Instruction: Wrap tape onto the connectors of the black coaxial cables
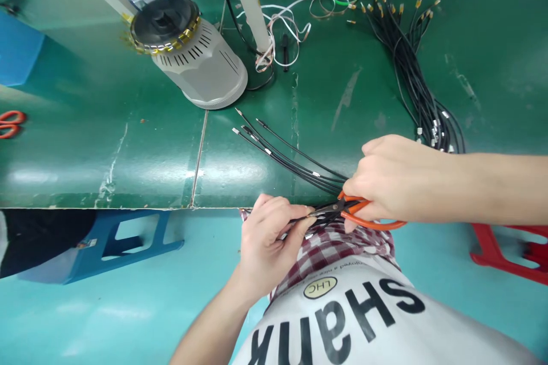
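Observation:
My right hand (381,179) grips orange-handled scissors (374,222), whose blades point left toward my other hand. My left hand (272,234) pinches a thin black cable between thumb and forefinger, right at the blade tips. Whether the blades touch the cable I cannot tell. Several black cables (295,165) with white tags lie over the table edge behind the scissors, their metal ends fanned out to the left. More cable lengths rest in my lap, partly hidden by my hands.
A grey machine with a black-topped wheel (209,63) stands on the green table (107,125). A large bundle of black cables (411,68) lies at right. White wires (291,23) loop around a table leg. Other red scissors (12,124) lie far left. Blue stool (111,245) and red stool (496,251) stand below.

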`<state>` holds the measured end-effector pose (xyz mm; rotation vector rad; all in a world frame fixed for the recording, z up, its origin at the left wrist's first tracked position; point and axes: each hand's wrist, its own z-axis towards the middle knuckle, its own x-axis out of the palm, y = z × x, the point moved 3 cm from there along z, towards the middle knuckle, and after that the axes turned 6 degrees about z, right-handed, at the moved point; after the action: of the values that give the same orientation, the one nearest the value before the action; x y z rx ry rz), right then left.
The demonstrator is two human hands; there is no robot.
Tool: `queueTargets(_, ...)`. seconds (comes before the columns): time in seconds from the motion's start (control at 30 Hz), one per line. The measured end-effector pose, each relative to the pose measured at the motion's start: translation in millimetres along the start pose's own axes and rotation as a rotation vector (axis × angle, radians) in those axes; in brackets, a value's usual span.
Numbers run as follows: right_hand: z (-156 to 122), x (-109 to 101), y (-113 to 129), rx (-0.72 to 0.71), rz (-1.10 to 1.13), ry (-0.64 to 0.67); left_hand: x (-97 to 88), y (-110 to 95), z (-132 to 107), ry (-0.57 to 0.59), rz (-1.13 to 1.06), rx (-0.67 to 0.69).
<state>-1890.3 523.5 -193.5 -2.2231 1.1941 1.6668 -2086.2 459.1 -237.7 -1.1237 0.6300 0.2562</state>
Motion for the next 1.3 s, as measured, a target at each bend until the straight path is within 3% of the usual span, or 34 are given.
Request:
queueTargets(0.17, 0.7, -0.2, -20.3, 0.014, 0.247, -0.068, -3.3, 6.1, -3.7, -0.036, -0.220, -0.221)
queueTargets(0.23, 4.3, -1.7, -42.8, 0.134, 0.286, -0.179, -6.4, 8.3, -5.2, -0.080, -0.302, -0.320)
queueTargets(0.33, 12.2, 0.1, -80.0, 0.371, 0.065, -0.333, -13.1, 10.3, -6.4, -0.184, -0.374, -0.407)
queueTargets(0.43, 22.8, 13.3, -105.2, 0.429, -0.175, -0.241, -19.2, 10.6, -5.9, -0.247, -0.459, -0.428)
queueTargets(0.57, 29.7, 28.1, -125.7, 0.456, -0.162, -0.075, -24.2, 11.1, -4.7, -0.283, -0.570, -0.436)
queueTargets(0.63, 29.7, 24.7, -127.8, 0.510, -0.157, -0.071, -25.4, 12.8, -4.9, -0.315, -0.590, -0.442)
queueTargets(0.7, 30.3, 12.9, -116.4, 0.511, -0.161, -0.179, -24.9, 15.6, -5.4, -0.355, -0.619, -0.459)
queueTargets(0.77, 34.5, -1.7, -88.1, 0.388, -0.066, -0.344, -22.5, 18.2, -5.4, -0.382, -0.664, -0.478)
queueTargets(0.83, 44.0, -12.7, -48.9, 0.176, 0.202, -0.466, -19.1, 19.4, -4.8, -0.385, -0.709, -0.495)
queueTargets(0.93, 67.8, -18.1, 4.6, -0.098, 0.735, -0.503, -16.4, 18.6, -4.7, -0.372, -0.759, -0.511)
queueTargets(1.0, 84.7, -18.7, 25.2, -0.196, 0.936, -0.503, -18.8, 18.9, -5.9, -0.371, -0.787, -0.518)
queueTargets(1.07, 98.3, -21.8, 34.1, -0.265, 0.958, -0.472, -25.5, 22.1, -8.1, -0.369, -0.787, -0.529)
queueTargets(1.2, 112.2, -42.1, 38.7, -0.494, 0.699, -0.351, -44.5, 37.4, -13.6, -0.323, -0.737, -0.602)
queueTargets(1.3, 117.8, -57.3, 44.7, -0.642, 0.603, -0.207, -51.8, 48.4, -17.6, -0.238, -0.818, -0.701)
